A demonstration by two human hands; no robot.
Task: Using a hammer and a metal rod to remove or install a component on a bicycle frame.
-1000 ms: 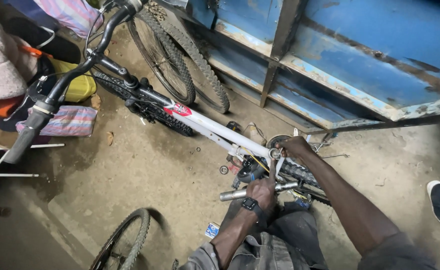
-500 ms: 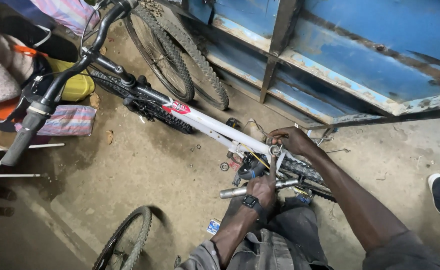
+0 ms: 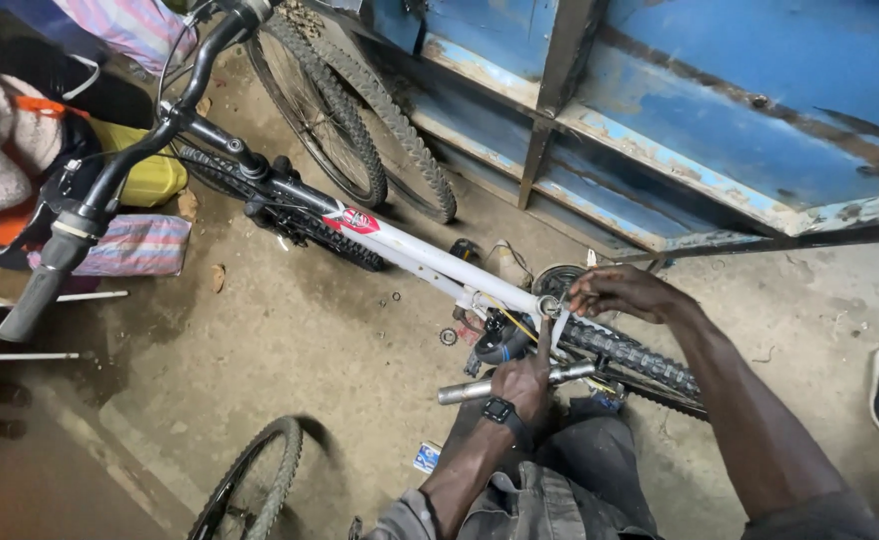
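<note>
Inverted-frame repair, seen from above: the white bicycle frame (image 3: pixel 430 258) lies across the concrete floor (image 3: pixel 290 350), its handlebar (image 3: pixel 110 180) to the left and the knobby rear tyre (image 3: pixel 640 358) beside the person's knees. The main risk, as a judgement, is slippage — the metal tube (image 3: pixel 515 383) held as a lever could skid off its seat near the frame's end and drive the knuckles into the tyre or the fitting, since the loose washers (image 3: pixel 448 337) and small parts on the floor suggest little is fastened. A second risk is a pinched fingertip where the right hand (image 3: pixel 625 290) works at the small round fitting (image 3: pixel 548 306). Pose: the left hand (image 3: pixel 525 385), wrist wearing a watch, has its grip closed fully around the tube, forearm rising from the lap; the right arm reaches in from the right, fingers curled and pinched on the fitting — whether they clasp a separate part cannot be told.
</note>
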